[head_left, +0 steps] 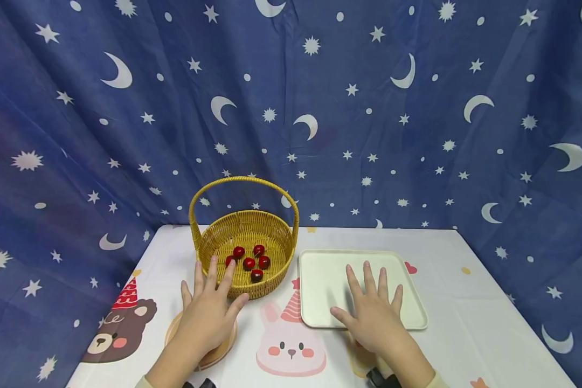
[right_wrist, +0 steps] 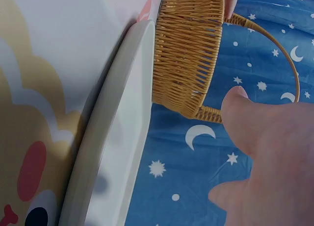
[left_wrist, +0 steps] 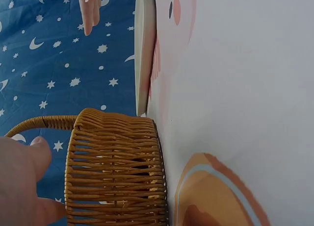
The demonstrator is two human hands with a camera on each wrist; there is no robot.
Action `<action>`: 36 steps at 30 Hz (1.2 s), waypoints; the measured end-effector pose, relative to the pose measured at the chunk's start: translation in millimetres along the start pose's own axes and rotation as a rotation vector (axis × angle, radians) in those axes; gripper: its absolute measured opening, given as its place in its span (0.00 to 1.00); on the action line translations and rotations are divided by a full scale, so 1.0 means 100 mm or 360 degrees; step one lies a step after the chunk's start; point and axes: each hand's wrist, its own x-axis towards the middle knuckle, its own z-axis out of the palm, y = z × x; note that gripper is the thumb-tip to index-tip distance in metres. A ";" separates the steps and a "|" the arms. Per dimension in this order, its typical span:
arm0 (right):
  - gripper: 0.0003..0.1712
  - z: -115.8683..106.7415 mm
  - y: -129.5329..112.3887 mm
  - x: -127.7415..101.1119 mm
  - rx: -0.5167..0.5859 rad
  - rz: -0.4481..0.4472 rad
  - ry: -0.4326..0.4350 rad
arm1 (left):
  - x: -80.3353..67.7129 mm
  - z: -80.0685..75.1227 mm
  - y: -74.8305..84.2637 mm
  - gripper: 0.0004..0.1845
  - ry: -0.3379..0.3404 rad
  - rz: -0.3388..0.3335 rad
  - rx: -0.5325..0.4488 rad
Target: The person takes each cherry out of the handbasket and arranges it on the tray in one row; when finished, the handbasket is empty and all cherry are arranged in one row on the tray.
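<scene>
A round yellow wicker basket (head_left: 271, 288) with a tall arched handle stands at the back left of the table, several dark red cherries (head_left: 257, 276) lying on its bottom. My left hand (head_left: 207, 312) is spread open just in front of it, fingertips overlapping the basket's near rim in the head view. To the right lies a pale rectangular tray (head_left: 320, 280) with nothing on it. Over its front edge hovers my right hand (head_left: 375, 315), fingers spread and holding nothing. In the left wrist view the basket's woven side (left_wrist: 115, 172) is close beyond the left fingers.
A white tablecloth (head_left: 490, 323) printed with a bear, a rabbit and other figures covers the table. Behind and at both sides hangs a dark blue curtain (head_left: 291, 145) with white moons and stars. The basket's handle (head_left: 244, 179) rises well above the rim.
</scene>
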 end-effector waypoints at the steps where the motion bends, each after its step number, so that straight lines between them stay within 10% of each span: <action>1: 0.57 0.00 0.00 0.00 0.0007 -0.0002 0.0004 | 0.01 0.00 -0.01 0.43 0.0005 0.0000 -0.0027; 9: 0.54 -0.02 0.00 0.07 0.0227 -0.0131 0.0089 | 0.08 -0.13 -0.10 0.38 0.0113 -0.0064 -0.0389; 20: 0.45 0.04 -0.18 0.33 0.0679 -0.0323 0.0261 | 0.24 -0.24 -0.31 0.28 0.0357 -0.0408 -0.0850; 36: 0.32 0.11 -0.79 0.77 0.1184 -0.0517 0.0190 | 0.42 -0.20 -0.52 0.24 0.0164 -0.0825 -0.1677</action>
